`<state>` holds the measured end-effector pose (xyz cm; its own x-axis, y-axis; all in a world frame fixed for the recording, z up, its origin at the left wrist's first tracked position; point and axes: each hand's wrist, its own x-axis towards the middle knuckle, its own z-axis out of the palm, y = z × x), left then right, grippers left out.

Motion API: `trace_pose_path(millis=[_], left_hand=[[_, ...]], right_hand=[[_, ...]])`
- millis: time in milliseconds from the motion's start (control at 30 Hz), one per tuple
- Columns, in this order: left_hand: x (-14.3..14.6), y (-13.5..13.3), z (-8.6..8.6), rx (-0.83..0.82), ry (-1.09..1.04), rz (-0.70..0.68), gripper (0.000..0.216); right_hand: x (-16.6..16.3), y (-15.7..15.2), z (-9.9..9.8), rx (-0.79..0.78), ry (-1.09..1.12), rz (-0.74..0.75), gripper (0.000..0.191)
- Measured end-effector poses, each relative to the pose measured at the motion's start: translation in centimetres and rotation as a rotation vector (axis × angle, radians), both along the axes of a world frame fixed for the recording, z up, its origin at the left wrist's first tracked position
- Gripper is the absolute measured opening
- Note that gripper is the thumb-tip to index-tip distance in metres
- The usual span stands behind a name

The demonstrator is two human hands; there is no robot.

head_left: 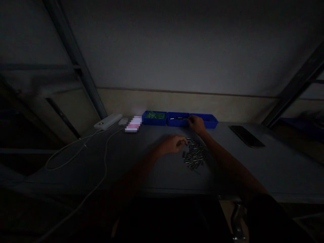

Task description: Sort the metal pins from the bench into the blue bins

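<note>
Lying at four o'clock from the left hand (174,143), slender metal rods (195,156) seem light, stiff; pinch mid-length. Left hand and right hand (197,125) fingers curl; grip unclear.

Deep blue is colouring the left bin (155,122), the middle bin (177,124) and the right bin (211,124) alike, while bright green contents (155,115) are filling the first and dark and silvery pieces (174,118) are glinting in the second. A pile of metal pieces (194,156) is gleaming silver-grey against the plain slate-grey tabletop (141,168). At left, a lit screen (133,125) is glowing in a mosaic of white, lilac and pink squares, beside a white device (108,121) and an off-white cable (105,162). A blackish phone (246,136) is showing a paler edge at right. Behind, a dim grey wall (177,50) is meeting a cream band (121,98) along a brownish line (162,91).
</note>
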<state>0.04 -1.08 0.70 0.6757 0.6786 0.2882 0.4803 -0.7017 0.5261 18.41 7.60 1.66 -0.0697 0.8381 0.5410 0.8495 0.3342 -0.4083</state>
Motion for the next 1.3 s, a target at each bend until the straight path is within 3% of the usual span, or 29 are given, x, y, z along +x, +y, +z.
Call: trace_pose_path(millis=[133, 233, 367, 500, 600, 733, 867, 1067, 1167, 1300], left_hand=[[0.1, -0.5, 0.3, 0.028, 0.099, -0.181, 0.031], [-0.1, -0.5, 0.5, -0.032, 0.093, -0.266, 0.031], [-0.6, -0.4, 0.9, -0.133, 0.100, -0.299, 0.018], [-0.8, -0.4, 1.3, -0.194, 0.148, -0.353, 0.032], [-0.7, -0.7, 1.3, -0.201, 0.157, -0.370, 0.023], [-0.8, -0.9, 1.1, -0.239, 0.166, -0.276, 0.013], [-1.3, -0.2, 0.7, -0.333, 0.109, -0.039, 0.014], [-2.1, 1.0, 0.4, -0.295, -0.033, 0.270, 0.030], [-2.0, 1.1, 0.4, -0.334, -0.124, 0.350, 0.036], [-1.9, 1.2, 0.1, -0.434, -0.247, 0.368, 0.041]], right_hand=[[-1.1, 2.7, 0.9, -0.010, 0.112, -0.075, 0.018], [-1.5, 2.8, 0.9, -0.022, 0.197, -0.098, 0.028], [-0.4, -0.1, -0.4, -0.046, 0.209, -0.020, 0.029], [1.0, -3.7, -1.6, -0.095, 0.189, 0.061, 0.024], [0.7, -5.4, -1.6, -0.107, 0.205, 0.098, 0.022], [-1.2, -6.5, -1.1, -0.134, 0.225, 0.182, 0.020], [-2.3, -7.3, -0.9, -0.137, 0.206, 0.271, 0.020], [-2.3, -8.2, -0.6, -0.107, 0.146, 0.461, 0.016], [-2.4, -8.4, -0.7, -0.064, 0.081, 0.546, 0.016], [-2.6, -8.3, -0.9, -0.032, 0.060, 0.527, 0.013]])
